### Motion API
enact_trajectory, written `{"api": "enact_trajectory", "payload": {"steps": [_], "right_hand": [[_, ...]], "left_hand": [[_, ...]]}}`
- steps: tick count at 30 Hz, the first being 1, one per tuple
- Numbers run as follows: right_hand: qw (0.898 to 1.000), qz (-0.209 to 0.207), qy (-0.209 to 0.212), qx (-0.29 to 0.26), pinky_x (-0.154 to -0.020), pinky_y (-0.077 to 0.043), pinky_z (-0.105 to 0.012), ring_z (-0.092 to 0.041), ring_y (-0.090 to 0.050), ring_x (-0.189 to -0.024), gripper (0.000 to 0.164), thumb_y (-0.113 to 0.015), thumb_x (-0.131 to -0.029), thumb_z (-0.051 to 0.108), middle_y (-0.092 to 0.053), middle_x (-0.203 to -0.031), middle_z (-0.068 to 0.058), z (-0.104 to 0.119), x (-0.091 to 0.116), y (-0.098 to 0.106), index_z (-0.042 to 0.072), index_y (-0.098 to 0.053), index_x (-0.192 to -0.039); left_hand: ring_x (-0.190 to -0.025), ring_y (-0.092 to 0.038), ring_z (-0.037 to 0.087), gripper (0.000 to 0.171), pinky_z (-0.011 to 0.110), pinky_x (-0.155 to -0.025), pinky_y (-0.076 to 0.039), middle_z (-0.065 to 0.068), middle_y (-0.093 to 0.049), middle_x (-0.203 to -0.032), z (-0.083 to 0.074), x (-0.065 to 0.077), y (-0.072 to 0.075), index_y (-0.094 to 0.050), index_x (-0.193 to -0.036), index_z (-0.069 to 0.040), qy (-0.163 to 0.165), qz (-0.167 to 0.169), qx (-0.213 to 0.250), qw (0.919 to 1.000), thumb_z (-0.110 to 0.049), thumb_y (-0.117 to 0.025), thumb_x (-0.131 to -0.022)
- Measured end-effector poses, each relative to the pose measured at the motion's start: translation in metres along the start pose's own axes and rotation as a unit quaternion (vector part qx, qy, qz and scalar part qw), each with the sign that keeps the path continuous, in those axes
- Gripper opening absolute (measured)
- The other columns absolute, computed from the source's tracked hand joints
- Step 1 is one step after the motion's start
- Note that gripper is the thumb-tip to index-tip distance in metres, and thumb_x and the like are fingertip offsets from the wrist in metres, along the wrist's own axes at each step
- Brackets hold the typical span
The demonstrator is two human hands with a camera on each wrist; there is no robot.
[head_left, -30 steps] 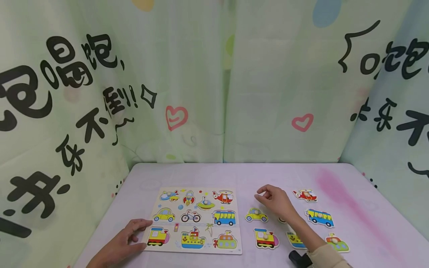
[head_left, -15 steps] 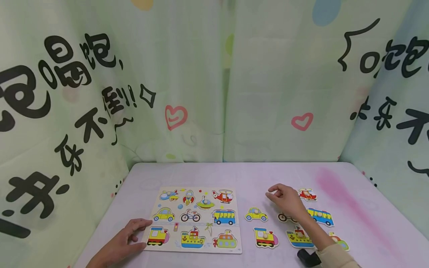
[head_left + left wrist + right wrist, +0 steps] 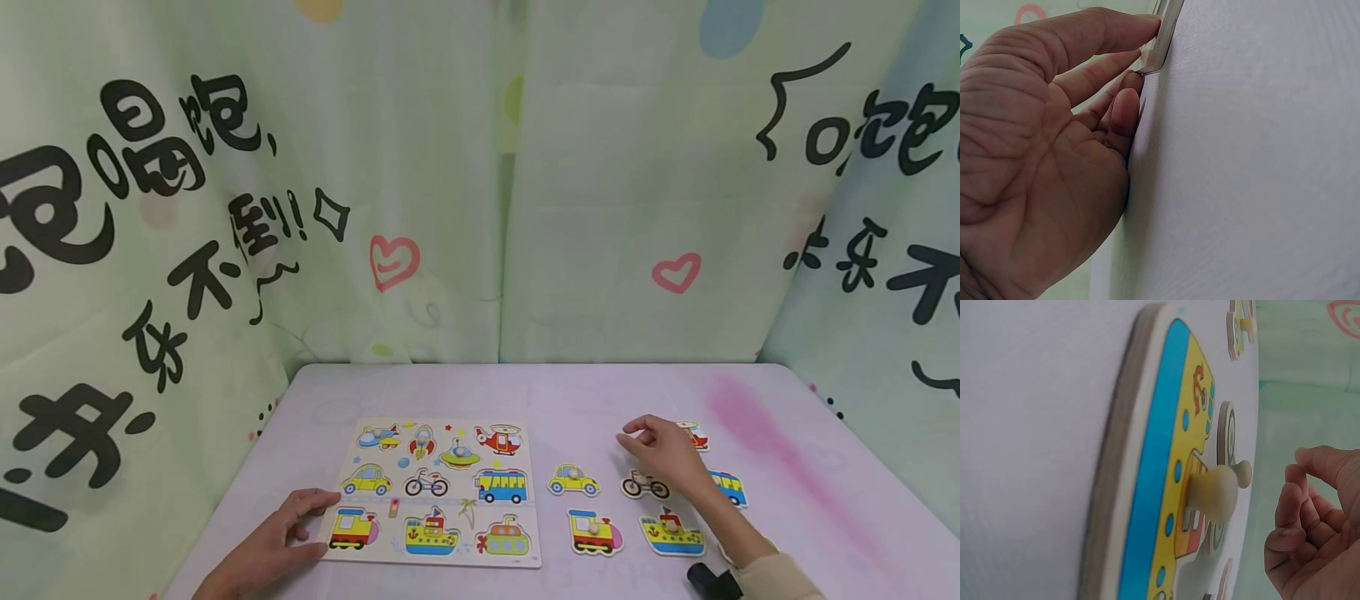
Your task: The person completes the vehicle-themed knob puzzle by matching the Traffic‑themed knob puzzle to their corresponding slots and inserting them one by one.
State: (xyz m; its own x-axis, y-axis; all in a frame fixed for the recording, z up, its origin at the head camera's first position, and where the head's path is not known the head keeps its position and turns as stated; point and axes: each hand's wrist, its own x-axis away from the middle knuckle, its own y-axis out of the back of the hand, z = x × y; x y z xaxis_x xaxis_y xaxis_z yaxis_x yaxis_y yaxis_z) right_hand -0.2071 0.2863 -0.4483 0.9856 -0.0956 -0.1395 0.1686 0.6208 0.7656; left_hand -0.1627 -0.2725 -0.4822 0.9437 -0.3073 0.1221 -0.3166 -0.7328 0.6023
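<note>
My left hand (image 3: 277, 537) lies at the left edge of a wooden vehicle puzzle board (image 3: 393, 542), thumb and fingertips touching its lower corner. In the left wrist view, those fingertips meet the board's edge (image 3: 1163, 44). My right hand (image 3: 667, 454) hovers with loosely bent fingers and holds nothing. Below and around it lie knobbed puzzle pieces: a bicycle (image 3: 645, 486), a boat (image 3: 671, 533), a partly covered helicopter (image 3: 697, 437) and a partly covered bus (image 3: 731, 487). The right wrist view shows the boat's wooden knob (image 3: 1213, 497) close up, with the right hand (image 3: 1316, 519) beyond it.
A yellow car piece (image 3: 573, 481) and a train piece (image 3: 594, 533) lie between the board and the boat. The right forearm mostly hides a submarine piece. A black device (image 3: 712, 582) sits by the right sleeve. Printed curtains (image 3: 585, 208) hang behind the table.
My right hand has drifted to the right over the pieces, uncovering the bicycle and boat and covering more of the helicopter, bus and submarine. The left hand and board have stayed put.
</note>
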Motion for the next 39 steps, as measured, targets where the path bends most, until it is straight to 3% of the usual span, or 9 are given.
{"api": "enact_trajectory", "payload": {"steps": [12,21,29,39], "right_hand": [[1.0,-0.011,-0.01,0.009,-0.066,-0.042,-0.032,-0.021,-0.052,-0.077,0.03,-0.073,-0.095,0.025,-0.06,-0.084,-0.005,-0.017,0.007,0.014,0.0,-0.069,-0.11],[0.999,-0.019,-0.021,0.015,-0.059,-0.041,-0.027,-0.019,-0.05,-0.074,0.035,-0.071,-0.096,0.025,-0.059,-0.082,-0.004,-0.033,0.012,0.029,-0.005,-0.067,-0.114],[0.999,-0.021,-0.029,0.023,-0.062,-0.039,-0.028,-0.02,-0.049,-0.075,0.036,-0.07,-0.097,0.026,-0.056,-0.08,-0.004,-0.042,0.011,0.036,-0.005,-0.067,-0.116],[0.998,-0.03,-0.019,0.049,-0.062,-0.041,-0.03,-0.02,-0.051,-0.073,0.032,-0.071,-0.095,0.023,-0.06,-0.082,-0.006,-0.053,0.005,0.042,-0.005,-0.067,-0.11]], "left_hand": [[-0.096,-0.046,0.007,0.063,0.021,-0.079,-0.043,0.02,-0.042,-0.145,0.001,-0.001,0.003,-0.055,-0.143,-0.005,-0.022,0.012,0.019,0.9995,-0.016,-0.08,-0.087],[-0.095,-0.047,0.01,0.064,0.021,-0.078,-0.043,0.02,-0.041,-0.146,0.001,-0.001,0.003,-0.055,-0.144,-0.006,-0.015,0.014,0.016,0.9997,-0.017,-0.081,-0.086],[-0.093,-0.047,0.009,0.064,0.021,-0.079,-0.042,0.023,-0.041,-0.146,0.001,0.0,0.004,-0.054,-0.143,-0.005,-0.026,0.012,0.021,0.9994,-0.016,-0.08,-0.086],[-0.094,-0.047,0.012,0.064,0.02,-0.078,-0.044,0.019,-0.043,-0.146,0.002,-0.001,0.001,-0.055,-0.143,-0.007,-0.003,0.007,0.003,1.0,-0.018,-0.082,-0.085]]}}
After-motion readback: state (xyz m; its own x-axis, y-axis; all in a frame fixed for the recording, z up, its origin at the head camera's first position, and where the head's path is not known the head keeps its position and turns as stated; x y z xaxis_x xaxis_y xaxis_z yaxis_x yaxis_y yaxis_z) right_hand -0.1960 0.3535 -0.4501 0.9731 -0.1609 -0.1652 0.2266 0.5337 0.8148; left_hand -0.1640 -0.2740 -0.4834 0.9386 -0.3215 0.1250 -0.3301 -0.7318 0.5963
